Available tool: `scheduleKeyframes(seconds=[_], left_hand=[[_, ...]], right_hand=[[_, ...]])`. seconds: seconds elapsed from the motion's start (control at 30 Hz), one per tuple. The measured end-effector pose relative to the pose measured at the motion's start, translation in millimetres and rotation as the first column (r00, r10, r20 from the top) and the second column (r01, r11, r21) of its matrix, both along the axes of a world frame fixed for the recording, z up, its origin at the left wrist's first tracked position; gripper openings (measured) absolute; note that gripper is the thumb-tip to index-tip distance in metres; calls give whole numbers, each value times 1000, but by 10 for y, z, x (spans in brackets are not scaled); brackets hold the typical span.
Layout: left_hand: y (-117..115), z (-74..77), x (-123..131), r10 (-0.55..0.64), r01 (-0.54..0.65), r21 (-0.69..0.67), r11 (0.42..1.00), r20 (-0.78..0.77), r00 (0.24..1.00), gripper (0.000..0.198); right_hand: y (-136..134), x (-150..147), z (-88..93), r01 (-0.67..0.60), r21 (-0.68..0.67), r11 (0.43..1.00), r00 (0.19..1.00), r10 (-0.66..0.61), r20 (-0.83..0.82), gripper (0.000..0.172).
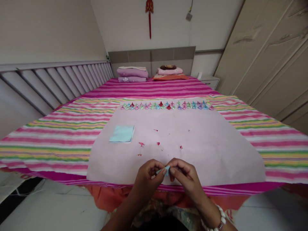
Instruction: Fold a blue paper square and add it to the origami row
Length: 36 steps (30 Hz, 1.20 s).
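Observation:
A small folded piece of light blue paper [167,170] is pinched between my two hands, just above the near edge of the pale sheet [216,154]. My left hand [149,175] grips its left side with thumb and fingers closed. On the other side, my right hand [185,175] holds the paper by its upper right part; a white bead bracelet circles that wrist. Farther left lies a stack of light blue square paper [122,133]. Along the sheet's far edge run rows of small folded paper pieces [160,105] in pink, green, blue, red and purple.
Several tiny red scraps [141,144] are scattered on the sheet before my hands. The sheet covers a striped bedspread [55,138]. Folded purple bedding [132,73] and a pink pile [169,71] sit by the headboard [137,57]. A slatted rail [60,80] borders the left; a wardrobe [271,57] stands right.

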State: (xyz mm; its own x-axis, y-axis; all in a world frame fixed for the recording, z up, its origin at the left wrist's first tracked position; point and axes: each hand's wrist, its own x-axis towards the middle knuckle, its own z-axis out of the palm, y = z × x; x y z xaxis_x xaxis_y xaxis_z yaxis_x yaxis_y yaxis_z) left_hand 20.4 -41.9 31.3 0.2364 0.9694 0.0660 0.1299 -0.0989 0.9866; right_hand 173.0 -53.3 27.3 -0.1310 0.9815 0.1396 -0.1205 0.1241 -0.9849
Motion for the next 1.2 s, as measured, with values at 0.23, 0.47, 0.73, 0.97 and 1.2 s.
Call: scheduleKeyframes(seconds=[0.23, 0.47, 0.73, 0.97, 1.2], left_hand=[[-20, -11, 18, 7, -5, 40, 999, -36, 999, 12], [-20, -97, 77, -1, 14, -123, 992, 105, 995, 20], [40, 1, -44, -55, 58, -59, 997, 48, 997, 19], [109, -110, -52, 105, -29, -312, 950, 230, 968, 27], [165, -203, -34, 169, -37, -348, 937, 356, 919, 28]], right_hand=[[20, -30, -18, 59, 30, 998, 997, -60, 51, 16], [42, -74, -122, 162, -23, 986, 986, -163, -21, 14], [61, -21, -75, 16, 39, 999, 1000, -17, 10, 18], [94, -33, -94, 107, -34, 994, 992, -109, -60, 19], [136, -61, -140, 67, -156, 985, 992, -82, -95, 24]])
